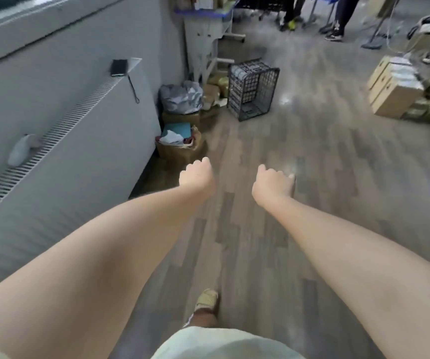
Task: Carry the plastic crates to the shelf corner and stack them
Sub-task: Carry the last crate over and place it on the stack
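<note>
Open floor [312, 156] runs between the grey wall casing [79, 164] at left and cardboard boxes [395, 92] at right, up to the black lattice crate [252, 88] tipped on its side beside a desk [203, 35], while the left hand [195, 176] and right hand [272, 183] reach forward, fingers curled, empty.
</note>
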